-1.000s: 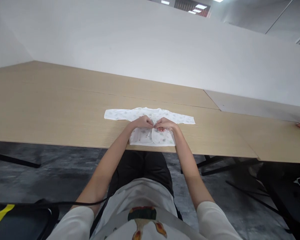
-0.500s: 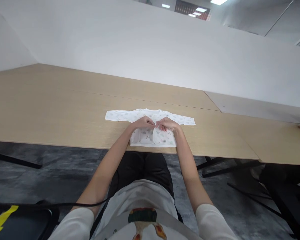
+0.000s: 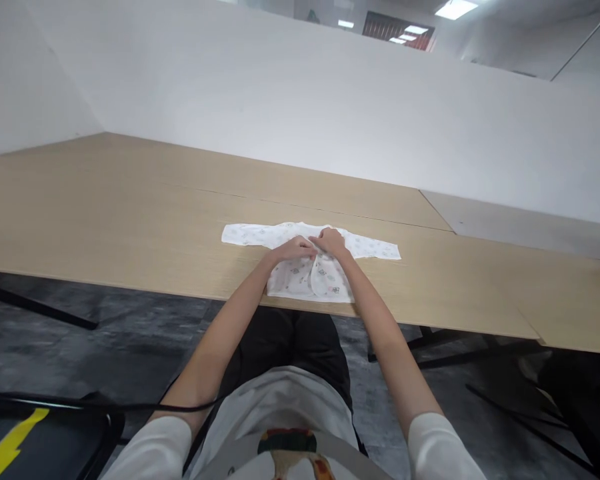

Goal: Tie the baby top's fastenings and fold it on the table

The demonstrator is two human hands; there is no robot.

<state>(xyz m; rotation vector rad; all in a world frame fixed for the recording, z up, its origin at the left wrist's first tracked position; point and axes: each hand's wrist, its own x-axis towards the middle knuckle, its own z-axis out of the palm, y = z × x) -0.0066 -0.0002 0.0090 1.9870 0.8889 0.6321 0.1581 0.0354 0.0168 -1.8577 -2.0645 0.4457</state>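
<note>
A small white baby shirt (image 3: 293, 283) with a scattered print lies spread on the table near its front edge, sleeves stretched out to both sides. My left hand (image 3: 298, 249) pinches the cloth at the middle of the shirt's front opening. Close beside it and slightly higher, my right hand (image 3: 330, 241) has its fingers closed on the opening's edge below the neckline. The front flap is lifted a little and curves down under the hands. Whatever small fastening lies between the fingertips is hidden.
The long wooden table (image 3: 130, 213) runs across the view, with a white partition (image 3: 280, 100) behind it. A black chair with yellow tape (image 3: 15, 443) stands at lower left. A black cable (image 3: 180, 407) crosses by my left arm.
My right hand has moved up the front opening towards the neckline, while my left hand stays at its middle. The view has shifted slightly.
</note>
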